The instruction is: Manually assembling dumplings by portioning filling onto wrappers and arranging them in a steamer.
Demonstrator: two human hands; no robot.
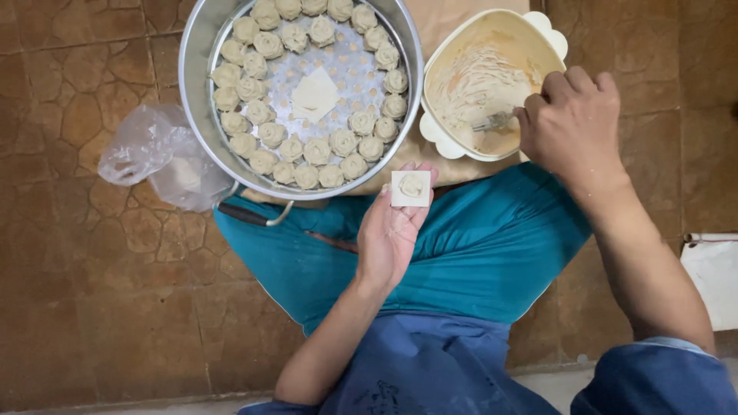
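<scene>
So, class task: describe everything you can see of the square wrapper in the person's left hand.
The square wrapper is a thin, pale sheet that looks like dough. It lies flat on the fingers of the upturned left hand, with a small lump of beige filling at its centre. Its edges are unfolded. It sits just below the steamer pan's rim.

Steamer pan [192,92] blocks 11 to 12 o'clock; its perforated tray is ringed with shaped dumplings [317,151], only the centre open, and one loose wrapper [314,94] lies there. Cream bowl [538,34] sits at 1 o'clock, just beside the pan, so barely any gap between them. Right hand [573,123] covers the bowl's near-right rim. Left hand [392,227] with a filled wrapper [410,188] sits below the pan's 6 o'clock edge. Crumpled plastic bag [157,157] touches the pan at 9 o'clock. Open tiled floor [84,292] runs 7 to 10 o'clock. Teal lap [477,253] fills 6 o'clock.
</scene>
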